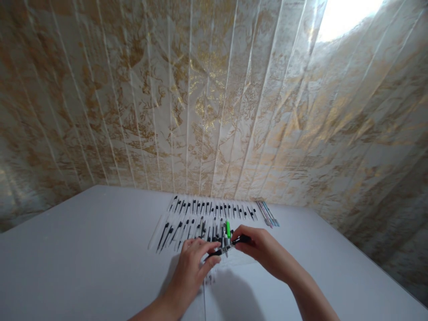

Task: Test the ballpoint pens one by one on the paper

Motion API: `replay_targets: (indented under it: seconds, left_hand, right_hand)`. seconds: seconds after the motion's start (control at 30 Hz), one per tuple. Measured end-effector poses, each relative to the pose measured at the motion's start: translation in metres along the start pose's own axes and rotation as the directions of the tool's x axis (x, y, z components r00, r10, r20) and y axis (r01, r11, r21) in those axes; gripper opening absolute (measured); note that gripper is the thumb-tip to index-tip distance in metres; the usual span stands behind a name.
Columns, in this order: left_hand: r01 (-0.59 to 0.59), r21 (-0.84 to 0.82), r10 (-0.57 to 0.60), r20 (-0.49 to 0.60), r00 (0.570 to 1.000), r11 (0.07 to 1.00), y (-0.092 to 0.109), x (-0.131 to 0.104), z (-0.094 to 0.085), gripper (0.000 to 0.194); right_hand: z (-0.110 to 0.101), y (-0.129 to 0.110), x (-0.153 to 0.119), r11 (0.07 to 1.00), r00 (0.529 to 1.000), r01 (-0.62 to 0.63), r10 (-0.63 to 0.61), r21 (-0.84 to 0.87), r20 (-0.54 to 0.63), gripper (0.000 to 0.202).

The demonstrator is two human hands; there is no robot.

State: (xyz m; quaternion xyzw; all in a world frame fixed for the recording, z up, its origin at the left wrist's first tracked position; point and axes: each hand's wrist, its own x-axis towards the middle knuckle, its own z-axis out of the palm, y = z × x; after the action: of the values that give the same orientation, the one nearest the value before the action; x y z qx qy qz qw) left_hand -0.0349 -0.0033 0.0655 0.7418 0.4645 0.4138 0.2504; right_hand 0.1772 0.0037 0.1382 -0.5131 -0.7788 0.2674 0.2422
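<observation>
My left hand (190,263) pinches the dark end of a black pen (216,253) between thumb and fingers, a little above the table. My right hand (261,243) closes on a black piece (242,240) at the pen's other side. A pale, shiny section lies between the two. Whether the two black pieces are joined, I cannot tell. Just behind the fingers stands out a bright green marker (228,228). It lies in the nearer row of pens, several of them black and clear, such as a black pen (166,238) at the left.
A second row of black-and-clear pens (200,207) lies farther back. Several pink and blue pens (267,214) lie at its right end. The white table (100,249) meets a gold-patterned, shiny curtain (207,98) behind. A sheet edge (204,298) runs toward me.
</observation>
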Motion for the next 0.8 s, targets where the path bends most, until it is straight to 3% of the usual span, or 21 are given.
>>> replay_targets:
  seconds: [0.1,0.23,0.43,0.53,0.63,0.73,0.8]
  left_hand:
    - [-0.064,0.054,0.062,0.04,0.997,0.996,-0.001,0.003,-0.001,0.018]
    - [-0.077,0.096,0.075,0.022,0.997,0.992,-0.006,0.003,0.002,0.011]
    - [-0.141,0.177,0.149,-0.035,0.988,0.974,-0.01,0.004,0.001,0.013]
    - [-0.182,0.201,0.197,-0.054,0.979,0.963,-0.004,0.005,0.002,0.012]
    - [-0.155,0.149,0.167,-0.067,0.984,0.977,0.011,0.007,0.005,0.009]
    - [-0.171,0.125,0.173,-0.004,0.985,0.977,0.022,0.007,0.002,0.002]
    - [-0.237,0.149,0.233,0.048,0.971,0.96,0.02,0.001,0.0,0.015]
  right_hand:
    - [-0.005,0.003,-0.001,0.998,1.0,-0.021,0.022,0.052,-0.022,0.009]
    - [-0.006,0.009,-0.002,0.976,0.989,-0.132,0.119,0.173,0.086,0.015]
    - [-0.011,-0.008,-0.005,0.964,0.975,-0.218,0.208,0.154,0.079,0.015]
    - [-0.01,-0.016,-0.006,0.935,0.975,-0.222,0.218,0.275,0.045,0.024]
    - [0.001,-0.018,-0.002,0.887,0.983,-0.158,0.183,0.435,-0.015,0.032]
    - [0.013,-0.019,0.005,0.884,0.982,-0.181,0.183,0.431,0.037,0.026]
    - [0.012,-0.019,0.009,0.876,0.975,-0.216,0.218,0.431,0.047,0.025]
